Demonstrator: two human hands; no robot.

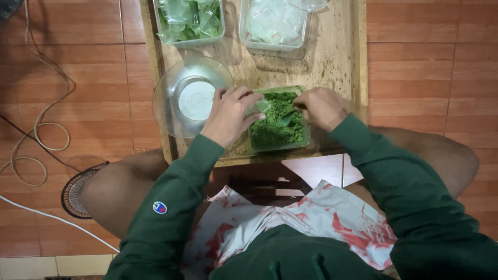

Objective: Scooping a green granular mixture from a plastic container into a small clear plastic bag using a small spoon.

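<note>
- Head view: the person sits cross-legged on the tiled floor at a low wooden desk [340,46], both arms in green sleeves reaching forward.
- The left hand [228,115] pinches a small clear bag [263,106] between thumb and fingertips, held at the near-left edge of the tub.
- The right hand [321,107] is curled around a small scoop [287,118] whose tip is in the green powder [277,122]; the grip itself is partly hidden.
- The powder fills a clear rectangular tub [306,137] at the desk's near edge, between the two hands.
- The bag looks thin, limp and slippery: best held by its mouth edge, kept open with light pressure.
- The powder looks light, loose and easily spilled; specks already dust the desk.
- A clear bowl [168,91] sits just left of the tub; a tray of green packets [189,21] and a tray of clear bags [275,23] stand at the far side.
</note>
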